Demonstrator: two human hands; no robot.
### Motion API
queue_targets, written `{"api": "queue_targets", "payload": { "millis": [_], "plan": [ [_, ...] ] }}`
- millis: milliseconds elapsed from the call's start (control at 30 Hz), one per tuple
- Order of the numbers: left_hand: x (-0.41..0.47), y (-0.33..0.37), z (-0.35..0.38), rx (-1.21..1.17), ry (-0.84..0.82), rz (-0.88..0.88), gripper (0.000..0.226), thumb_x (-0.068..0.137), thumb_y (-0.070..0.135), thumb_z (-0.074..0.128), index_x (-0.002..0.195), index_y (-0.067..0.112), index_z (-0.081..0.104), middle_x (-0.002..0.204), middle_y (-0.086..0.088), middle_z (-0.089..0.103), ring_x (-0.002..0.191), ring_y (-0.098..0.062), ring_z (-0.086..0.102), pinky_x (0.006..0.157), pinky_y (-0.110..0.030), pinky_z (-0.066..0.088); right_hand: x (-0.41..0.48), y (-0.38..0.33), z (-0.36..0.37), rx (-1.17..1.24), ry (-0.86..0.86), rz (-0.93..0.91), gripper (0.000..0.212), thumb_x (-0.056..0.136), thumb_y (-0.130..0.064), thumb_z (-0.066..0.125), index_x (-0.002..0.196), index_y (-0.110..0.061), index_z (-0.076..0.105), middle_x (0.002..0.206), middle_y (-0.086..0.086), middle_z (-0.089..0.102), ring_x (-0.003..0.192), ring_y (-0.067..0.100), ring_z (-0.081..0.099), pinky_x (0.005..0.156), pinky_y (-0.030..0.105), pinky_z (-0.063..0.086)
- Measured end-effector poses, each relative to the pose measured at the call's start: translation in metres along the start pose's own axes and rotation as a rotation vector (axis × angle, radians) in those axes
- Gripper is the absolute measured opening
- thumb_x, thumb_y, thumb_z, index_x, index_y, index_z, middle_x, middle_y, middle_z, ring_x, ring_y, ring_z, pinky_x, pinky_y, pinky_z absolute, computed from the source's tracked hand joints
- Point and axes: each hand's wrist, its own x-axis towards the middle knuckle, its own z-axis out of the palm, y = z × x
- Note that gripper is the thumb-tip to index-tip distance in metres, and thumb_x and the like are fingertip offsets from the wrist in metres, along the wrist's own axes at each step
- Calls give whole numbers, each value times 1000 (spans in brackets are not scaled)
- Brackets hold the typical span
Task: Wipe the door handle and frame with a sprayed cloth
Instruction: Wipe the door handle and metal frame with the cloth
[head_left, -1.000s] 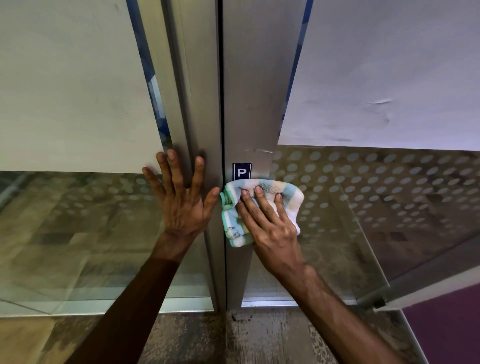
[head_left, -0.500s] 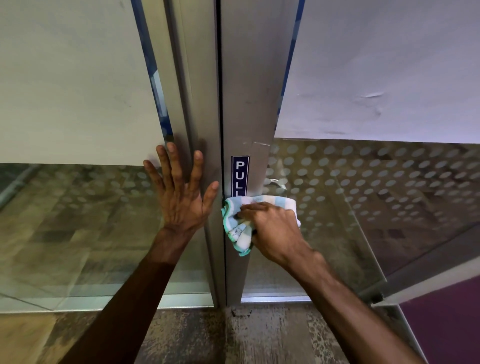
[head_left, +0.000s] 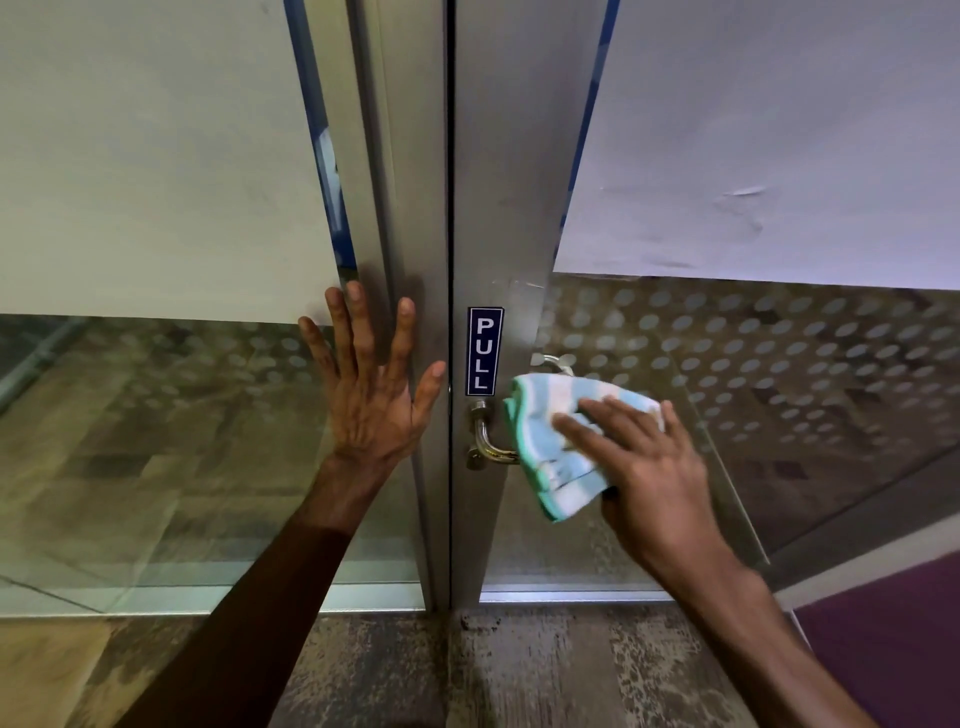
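A silver metal door frame (head_left: 498, 182) runs down the middle, with a blue PULL sign (head_left: 484, 351) on it. Just below the sign a curved metal door handle (head_left: 485, 439) sticks out. My right hand (head_left: 644, 467) holds a green-and-white striped cloth (head_left: 556, 447) against the outer end of the handle, covering that end. My left hand (head_left: 371, 384) is flat, fingers spread, on the neighbouring frame post (head_left: 405, 182) and glass to the left of the door gap.
Glass panels with frosted film (head_left: 156, 156) and a dotted pattern (head_left: 753, 353) flank the frame. A second handle (head_left: 553, 361) shows behind the glass. Below lies mottled grey floor (head_left: 519, 670), and a purple mat (head_left: 893, 634) at the lower right.
My right hand with the cloth slid down off the frame and to the right onto the handle, uncovering the PULL sign and the handle's base. My left hand stayed put.
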Motion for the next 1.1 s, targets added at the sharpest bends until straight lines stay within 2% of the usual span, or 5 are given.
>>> {"api": "queue_targets", "payload": {
  "millis": [267,500,633,867,1100],
  "plan": [
    [-10,-2,3,-23,2,-11,75,109,56,33,168,29,-5,174,-3,-25,162,-30,-17,128,-64,-4,32,-38,62,-141,-354,-186,62,95,-18,52,154,-30,39,162,16,35,151,39,28,120,66,17],
    [-12,-2,0,-12,-33,-17,74,109,58,31,167,32,-8,172,0,-31,161,-27,-21,127,-64,-5,37,-48,59,213,-354,33,63,90,-68,27,126,-38,68,158,2,43,151,25,30,121,65,13],
    [-11,-1,-1,-8,-40,-27,75,109,59,31,166,34,-11,171,2,-34,160,-25,-24,126,-63,-6,48,-62,76,155,-149,186,34,97,-54,53,114,-27,64,129,2,57,122,27,53,108,56,34],
    [-7,-1,2,20,-46,-24,76,108,62,28,165,35,-14,169,2,-38,159,-24,-27,127,-58,-13,44,-64,115,-281,-39,75,45,83,-33,74,123,-18,60,108,7,66,89,28,65,83,50,50],
    [-7,-3,3,25,-35,-21,76,107,64,28,165,36,-13,170,2,-36,159,-24,-26,128,-57,-13,41,-28,128,-333,207,-348,37,84,2,51,117,-10,61,102,17,63,79,32,57,71,45,48]
  ]
}}
